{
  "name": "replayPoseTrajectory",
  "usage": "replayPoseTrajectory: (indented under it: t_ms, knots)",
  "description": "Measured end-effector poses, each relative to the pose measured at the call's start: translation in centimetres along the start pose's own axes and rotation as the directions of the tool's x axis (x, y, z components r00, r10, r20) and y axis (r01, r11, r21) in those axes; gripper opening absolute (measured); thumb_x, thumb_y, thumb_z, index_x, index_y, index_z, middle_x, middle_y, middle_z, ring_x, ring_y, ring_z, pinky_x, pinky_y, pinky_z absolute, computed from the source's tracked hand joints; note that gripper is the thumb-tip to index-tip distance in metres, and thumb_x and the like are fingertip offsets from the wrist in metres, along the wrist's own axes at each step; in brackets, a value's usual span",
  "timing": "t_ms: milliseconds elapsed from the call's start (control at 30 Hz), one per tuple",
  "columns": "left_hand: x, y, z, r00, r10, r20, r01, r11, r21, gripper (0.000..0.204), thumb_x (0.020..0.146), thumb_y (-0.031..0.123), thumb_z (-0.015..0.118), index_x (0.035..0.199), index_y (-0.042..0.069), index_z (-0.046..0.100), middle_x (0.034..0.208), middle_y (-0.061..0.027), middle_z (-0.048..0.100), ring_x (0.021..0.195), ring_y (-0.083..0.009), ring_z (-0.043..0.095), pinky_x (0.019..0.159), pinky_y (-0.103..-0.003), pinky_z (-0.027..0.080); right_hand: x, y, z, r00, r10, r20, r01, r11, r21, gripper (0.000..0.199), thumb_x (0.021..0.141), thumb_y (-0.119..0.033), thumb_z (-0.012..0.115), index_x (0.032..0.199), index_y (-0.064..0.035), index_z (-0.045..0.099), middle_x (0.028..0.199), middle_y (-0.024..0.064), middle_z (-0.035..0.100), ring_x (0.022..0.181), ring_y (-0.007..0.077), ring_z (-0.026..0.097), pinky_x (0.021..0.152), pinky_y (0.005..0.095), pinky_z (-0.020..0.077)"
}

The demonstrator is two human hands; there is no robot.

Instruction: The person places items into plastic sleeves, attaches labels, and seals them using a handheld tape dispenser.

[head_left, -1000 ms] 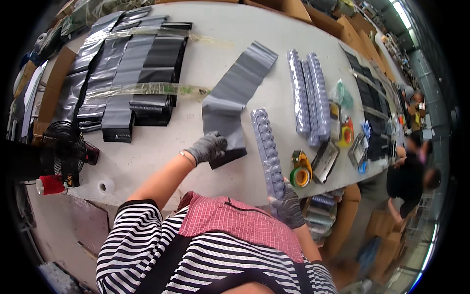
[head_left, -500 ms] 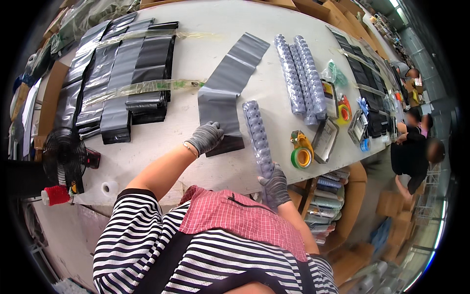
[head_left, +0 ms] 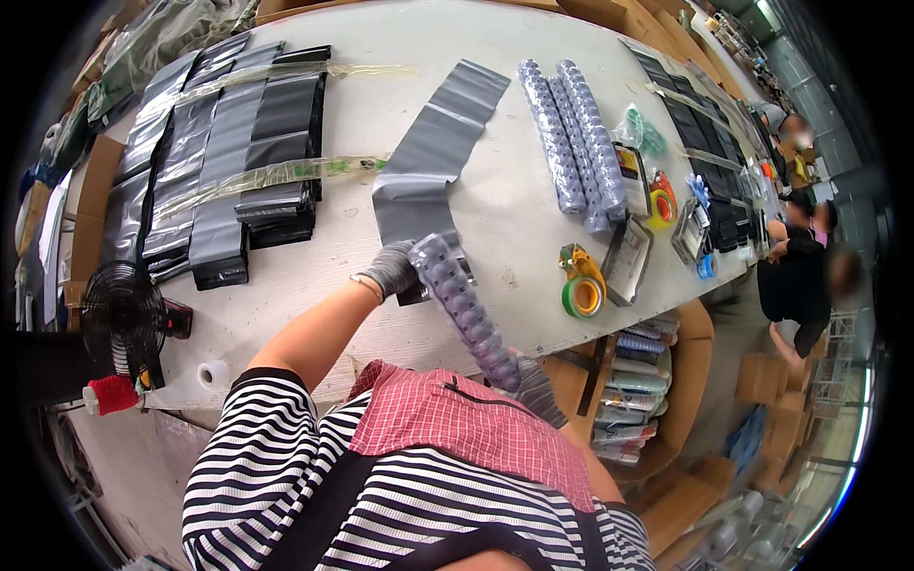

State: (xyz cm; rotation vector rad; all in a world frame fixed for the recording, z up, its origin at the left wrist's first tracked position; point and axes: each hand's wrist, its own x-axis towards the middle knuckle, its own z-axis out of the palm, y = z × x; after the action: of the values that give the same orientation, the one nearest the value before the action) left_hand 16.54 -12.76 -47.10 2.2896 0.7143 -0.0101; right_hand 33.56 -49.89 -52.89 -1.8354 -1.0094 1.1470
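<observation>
Lifted since half a second ago, the long clear sleeve of stacked rolls (head_left: 464,309) now runs clear of the counter (head_left: 514,214), slanting between a worker's two gloved hands where it had lain flatter beside the grey bag. The left hand (head_left: 392,269) is curled around the sleeve's upper end, fingers closed on it; the right hand (head_left: 535,388) grips the lower end near the counter's edge, though the sleeve hides much of that hand and how tightly it closes is hard to judge. Just beyond the left hand lies a flat grey plastic bag (head_left: 428,157), stretching away across the pale counter, with a small dark piece (head_left: 419,293) partly tucked under the same hand. Farther out from the right hand, more sleeves of rolls (head_left: 571,133) lie side by side, and a yellow and green tape dispenser (head_left: 582,285) sits near it on the counter. Well off to the left hand's side are stacks of black and grey bags (head_left: 224,162) banded with clear tape, and a small black fan (head_left: 124,314) at the counter's corner. Another person (head_left: 795,276) stands at the far end, beyond the right hand.
</observation>
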Motion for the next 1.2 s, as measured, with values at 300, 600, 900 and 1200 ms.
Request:
replayPoseTrajectory:
  t_ms: [300,600,900,1200]
  knots:
    - [0.7,-1.5,-0.9,0.993,-0.061,-0.099,0.031,0.959,-0.283,0.013,0.091,0.014,0.061,0.099,0.004,0.064,0.093,-0.0157,0.067,0.089,-0.0301,0.064,0.083,-0.039,0.05,-1.3,0.2,-0.5,0.998,-0.038,-0.046,0.023,0.952,-0.305,0.09,0.07,-0.037,0.081,0.144,-0.0056,0.04,0.118,0.0236,0.06,0.102,0.0387,0.06,0.092,0.0451,0.05]
    - [-4.0,4.0,0.9,0.724,0.18,-0.666,0.025,0.958,0.286,0.034,0.083,0.019,0.063,0.115,0.004,0.061,0.11,-0.0139,0.063,0.104,-0.0364,0.059,0.096,-0.042,0.047,-1.5,-15.3,-4.7,0.915,0.232,0.331,-0.366,0.822,0.435,0.087,0.064,-0.025,0.081,0.14,-0.0016,0.046,0.121,0.0092,0.06,0.114,0.0212,0.055,0.104,0.0364,0.0407]
    - [-0.4,3.1,-0.1,0.933,-0.296,-0.203,0.254,0.944,-0.212,0.029,0.088,0.023,0.056,0.108,0.004,0.065,0.107,-0.0226,0.067,0.105,-0.0386,0.062,0.09,-0.047,0.049,2.6,-17.2,-1.0,0.99,-0.108,-0.095,0.074,0.949,-0.306,0.084,0.068,-0.028,0.079,0.14,0.0007,0.045,0.121,0.0193,0.057,0.109,0.0319,0.055,0.093,0.0433,0.0464]
    - [4.2,-3.5,-0.4,0.906,-0.322,-0.276,0.268,0.939,-0.218,0.029,0.088,0.02,0.056,0.11,0.005,0.067,0.103,-0.0248,0.067,0.1,-0.042,0.063,0.087,-0.047,0.049,18.2,-16.8,5.7,0.81,-0.527,-0.257,0.311,0.758,-0.573,0.055,0.09,-0.032,0.059,0.135,-0.0027,0.047,0.118,0.0259,0.058,0.109,0.0407,0.056,0.094,0.0482,0.0466]
